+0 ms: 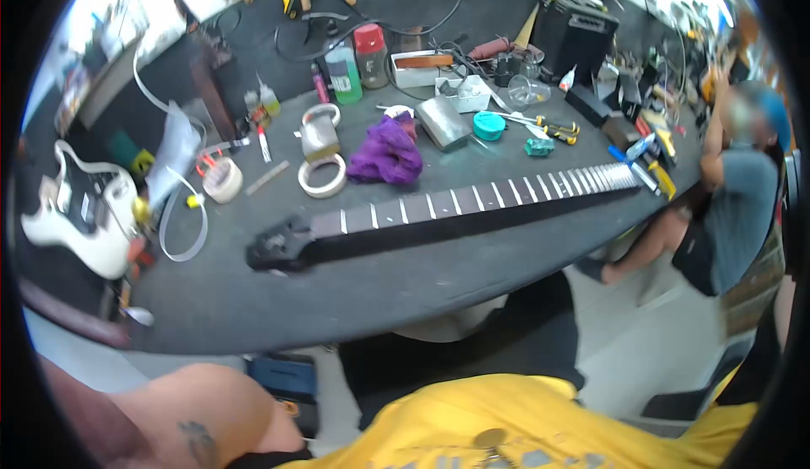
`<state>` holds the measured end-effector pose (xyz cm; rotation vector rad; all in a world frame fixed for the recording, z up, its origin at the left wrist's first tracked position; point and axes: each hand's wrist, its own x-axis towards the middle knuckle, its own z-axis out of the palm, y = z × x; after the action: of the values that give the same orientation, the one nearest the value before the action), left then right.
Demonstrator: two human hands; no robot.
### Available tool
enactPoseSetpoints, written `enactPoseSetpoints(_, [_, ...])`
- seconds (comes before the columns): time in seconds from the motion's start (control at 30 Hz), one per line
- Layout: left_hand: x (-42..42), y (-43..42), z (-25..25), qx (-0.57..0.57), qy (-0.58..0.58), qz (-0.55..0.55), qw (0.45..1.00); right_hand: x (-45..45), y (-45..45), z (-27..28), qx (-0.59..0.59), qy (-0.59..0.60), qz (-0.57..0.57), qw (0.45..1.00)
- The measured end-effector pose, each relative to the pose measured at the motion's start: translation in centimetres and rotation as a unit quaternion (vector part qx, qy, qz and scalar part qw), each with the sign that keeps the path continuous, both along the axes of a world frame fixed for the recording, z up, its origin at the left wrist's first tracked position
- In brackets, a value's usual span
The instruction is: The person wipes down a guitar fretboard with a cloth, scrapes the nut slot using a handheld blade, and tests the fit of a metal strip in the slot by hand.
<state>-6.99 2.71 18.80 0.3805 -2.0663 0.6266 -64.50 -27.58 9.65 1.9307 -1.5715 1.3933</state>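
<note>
Item, centre of the frame: one guitar neck (pixel 456 212), dark with pale fret lines, lying aslant on the dark table (pixel 363 304), its head towards the left, its fretted end at right beside a yellow-handled tool (pixel 661 180).
Item, just above the neck: one crumpled purple cloth (pixel 386 152); to its left, one roll of tape (pixel 322 191); to its right, one metal block (pixel 443 123) and one round teal tin (pixel 488 126).
Item, upper middle: one bottle of green liquid (pixel 344 77) beside one red-lidded jar (pixel 371 54).
Item, left edge: one white guitar body (pixel 103 243).
Item, upper right: one black box (pixel 578 40).
Item, right edge: one person in a blue cap and grey shirt (pixel 744 199), seated low.
Item, bottom: our yellow shirt (pixel 506 414).
Our left hand and our right hand lie outside the frame; we cannot tell whether either is wide, narrow or holding anything.
</note>
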Motion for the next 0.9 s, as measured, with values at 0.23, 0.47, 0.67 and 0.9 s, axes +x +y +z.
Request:
enactPoseSetpoints(0.23, [-0.8, 2.8, -1.0, -0.022, 0.006, 0.081, 0.996, 0.6, -1.1, -1.0, 0.005, 0.001, 0.033, 0.999])
enactPoseSetpoints(0.47, [-0.5, 5.0, -0.1, -0.047, 0.011, 0.135, 0.990, 1.6, -1.9, -2.0, 0.015, -0.010, 0.045, 0.999])
enactPoseSetpoints(0.67, [-0.2, 8.3, -0.1, -0.080, 0.024, 0.173, 0.981, 3.1, -1.8, -2.1, -0.011, -0.002, 0.072, 0.997])
enactPoseSetpoints(0.9, [-0.1, 12.8, 0.5, -0.235, 0.093, 0.251, 0.935, 17.1, 2.0, -1.6, -0.050, -0.094, 0.450, 0.887])
